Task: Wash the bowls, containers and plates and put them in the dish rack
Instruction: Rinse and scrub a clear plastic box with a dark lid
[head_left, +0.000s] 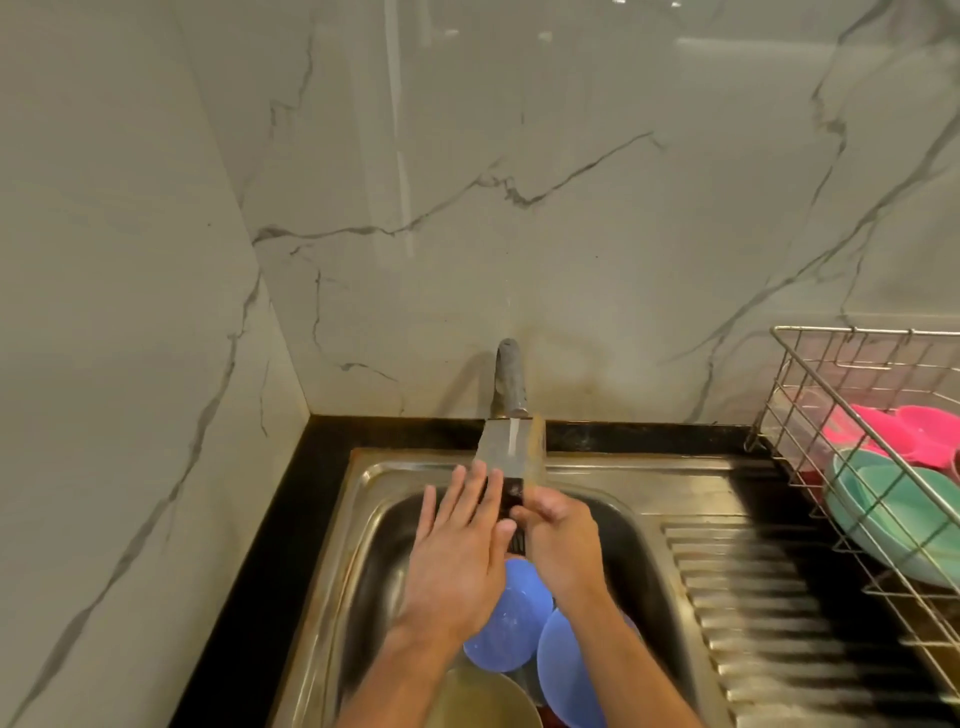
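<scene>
While water falls from the tap (510, 387) into the steel sink (374, 499), both hands meet directly under the stream, which suggests a rinse of the hands or of something small between them rather than a plate being scrubbed. The left hand (462, 551) lies flat with its fingers straight and spread, holding nothing, its fingertips reaching toward the tap. The right hand (558, 540) has its fingers curled inward beside the left palm; something dark (511, 499) shows between the two hands under the tap, but whether the right hand grips it cannot be told. Below the tap, nearer the person, the unwashed dishes wait in the sink bowl: a blue plate (511, 631) tilted under the left wrist, a second blue plate (566, 675) just beside it under the right forearm, and a dull yellowish bowl (483, 701) at the near edge. They lie stacked there presumably so the stream can reach each in turn. To the right of the tap, past the ribbed drainboard (753, 597), stands the wire dish rack (810, 395), which already holds teal dishes (893, 519) leaning on edge and pink dishes (919, 431) behind them, set upright so they drain. By this count the task looks partly done, with the blue plates and the bowl yet to go.
</scene>
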